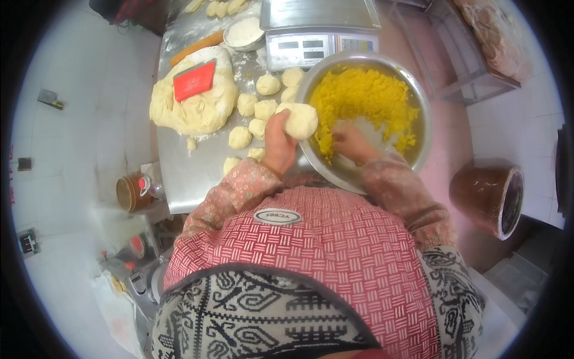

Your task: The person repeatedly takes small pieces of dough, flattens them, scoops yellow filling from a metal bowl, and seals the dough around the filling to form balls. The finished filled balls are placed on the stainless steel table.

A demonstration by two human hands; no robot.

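Observation:
My left hand (279, 143) holds a flattened piece of pale dough (301, 121) by the left rim of a large steel bowl (423, 134). Crumbly yellow filling (367, 92) is heaped along the bowl's far and left sides. Inside the bowl, my right hand (354, 141) has curled fingers against the filling's left edge; whether they grip any is hidden. Several small dough balls (240, 137) lie on the steel table (188, 179) to the left of my left hand. Farther left sits a big dough mass (197, 112) with a red-handled dough scraper (194, 82) on top.
Beyond the bowl stands a digital scale (300, 49) with a metal tray. A wooden rolling pin (197, 47) and a bowl of flour (243, 33) lie behind the dough mass. A brown crock (480, 197) is off to the right, and a metal rack (475, 85) stands at upper right.

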